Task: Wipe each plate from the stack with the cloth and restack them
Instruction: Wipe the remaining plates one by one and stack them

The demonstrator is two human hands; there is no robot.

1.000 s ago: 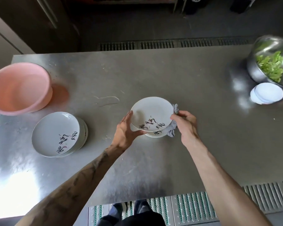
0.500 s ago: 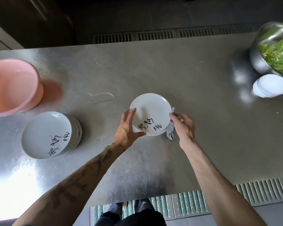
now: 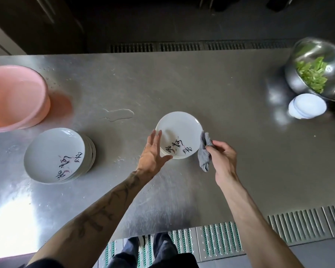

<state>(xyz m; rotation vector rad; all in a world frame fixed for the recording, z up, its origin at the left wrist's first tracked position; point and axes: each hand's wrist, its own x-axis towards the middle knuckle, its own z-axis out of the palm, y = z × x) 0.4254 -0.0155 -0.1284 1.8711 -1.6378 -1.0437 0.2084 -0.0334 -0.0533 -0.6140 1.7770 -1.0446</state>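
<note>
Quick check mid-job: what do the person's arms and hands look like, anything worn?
Left grip and right grip are ungloved, with no rings or watch visible. Both forearms are free of sleeves; the left forearm carries dark tattoos, the right forearm shows none.

The left hand [image 3: 153, 154] lies open, back up. Its fingers are straight and slightly spread toward 12 o'clock, with the thumb stretched toward 3 o'clock. Its tattooed forearm runs in from 7 o'clock. The right hand [image 3: 223, 157] is curled, its fingertips pinching a grey cloth [image 3: 203, 153] on its 10 o'clock side. Its bare forearm enters from 5 o'clock.
</note>
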